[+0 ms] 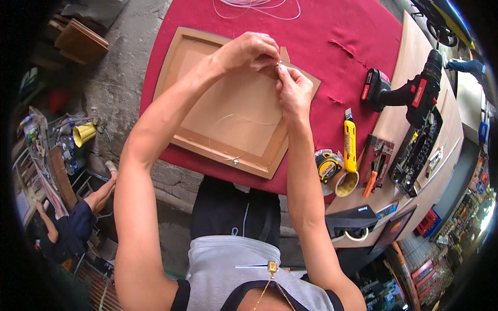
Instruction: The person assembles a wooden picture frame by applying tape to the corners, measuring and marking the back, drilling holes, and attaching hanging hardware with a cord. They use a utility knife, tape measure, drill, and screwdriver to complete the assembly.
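Thin clear wire (236,120) loops across the back of the wooden picture frame (171,67), which lies face down on the red cloth (332,31). At the frame's far edge, the left hand (249,51) and right hand (293,90) pinch a small metal ring (278,64) between their fingertips. A yellow utility knife (350,140) lies right of the frame.

A tabletop (363,31) draped in red cloth stands on a rough grey concrete base (116,78), with a pale wooden board (410,57) running along its right side. The floor (174,243) below is bare grey concrete. At the far left, cluttered shelves (39,150) hold bottles and small goods, and wooden pieces (80,41) lie at the upper left. Bright daylight falls evenly; packed racks (467,207) show lower right
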`<action>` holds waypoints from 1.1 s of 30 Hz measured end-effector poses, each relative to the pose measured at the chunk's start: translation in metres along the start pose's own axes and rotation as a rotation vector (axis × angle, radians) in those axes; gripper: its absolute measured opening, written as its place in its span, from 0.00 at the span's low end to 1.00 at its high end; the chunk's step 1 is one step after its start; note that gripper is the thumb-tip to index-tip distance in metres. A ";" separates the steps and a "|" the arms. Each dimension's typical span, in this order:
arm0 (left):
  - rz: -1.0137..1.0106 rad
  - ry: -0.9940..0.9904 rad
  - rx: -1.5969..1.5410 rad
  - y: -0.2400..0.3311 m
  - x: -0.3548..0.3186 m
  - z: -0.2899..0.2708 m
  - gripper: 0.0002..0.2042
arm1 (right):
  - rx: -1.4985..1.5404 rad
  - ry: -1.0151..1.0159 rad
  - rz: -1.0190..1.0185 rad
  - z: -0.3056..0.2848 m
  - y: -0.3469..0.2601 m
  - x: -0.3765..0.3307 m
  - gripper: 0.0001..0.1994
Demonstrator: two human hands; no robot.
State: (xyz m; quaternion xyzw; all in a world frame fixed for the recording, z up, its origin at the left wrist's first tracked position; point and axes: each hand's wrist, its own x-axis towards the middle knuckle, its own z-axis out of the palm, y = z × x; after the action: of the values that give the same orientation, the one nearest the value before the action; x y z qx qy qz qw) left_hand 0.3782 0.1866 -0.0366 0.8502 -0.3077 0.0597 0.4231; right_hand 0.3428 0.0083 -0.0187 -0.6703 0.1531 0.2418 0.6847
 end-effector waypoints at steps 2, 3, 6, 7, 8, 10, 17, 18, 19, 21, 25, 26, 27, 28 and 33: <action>-0.020 0.143 0.235 0.016 -0.003 -0.003 0.05 | -0.033 -0.038 -0.008 -0.005 0.002 0.004 0.10; -0.030 0.214 0.347 0.024 -0.005 -0.004 0.05 | 0.007 -0.060 -0.016 -0.007 0.003 0.005 0.10; -0.352 0.469 0.277 0.045 -0.024 -0.011 0.02 | 0.099 -0.157 0.037 -0.018 0.004 -0.016 0.12; -0.518 0.572 0.149 0.060 -0.032 -0.010 0.02 | 0.125 -0.173 0.048 -0.024 0.006 -0.027 0.13; -0.637 0.657 0.024 0.069 -0.044 -0.008 0.03 | 0.153 -0.183 0.062 -0.030 0.011 -0.035 0.13; -0.799 0.805 -0.203 0.097 -0.063 -0.004 0.04 | 0.212 -0.229 0.102 -0.042 0.016 -0.056 0.16; -0.935 0.837 -0.972 0.191 -0.086 0.073 0.05 | 0.519 -0.257 0.104 -0.041 0.041 -0.080 0.17; -0.964 0.831 -1.011 0.195 -0.090 0.083 0.04 | 0.580 -0.245 0.133 -0.038 0.044 -0.082 0.17; -0.986 0.827 -1.051 0.198 -0.091 0.090 0.04 | 0.638 -0.235 0.157 -0.036 0.047 -0.083 0.17; -1.042 0.784 -0.995 0.204 -0.091 0.093 0.03 | 0.701 -0.225 0.171 -0.032 0.048 -0.084 0.17; -1.003 0.683 -1.026 0.204 -0.087 0.080 0.03 | 0.746 -0.251 0.164 -0.019 0.053 -0.090 0.17; -0.983 0.655 -1.078 0.200 -0.090 0.075 0.03 | 0.768 -0.280 0.175 -0.015 0.051 -0.092 0.16; -0.963 0.627 -1.129 0.197 -0.092 0.071 0.03 | 0.791 -0.309 0.187 -0.011 0.051 -0.093 0.16; -0.956 0.615 -1.135 0.194 -0.096 0.070 0.03 | 0.794 -0.314 0.174 -0.007 0.053 -0.095 0.17; -0.985 0.598 -1.160 0.184 -0.108 0.059 0.03 | 0.624 -0.036 0.090 0.002 0.057 -0.118 0.14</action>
State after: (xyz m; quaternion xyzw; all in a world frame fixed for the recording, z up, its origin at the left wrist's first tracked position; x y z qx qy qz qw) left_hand 0.1766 0.1101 0.0120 0.4817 0.2451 -0.0774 0.8378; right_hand 0.2134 -0.0052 -0.0043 -0.4158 0.2371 0.2250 0.8487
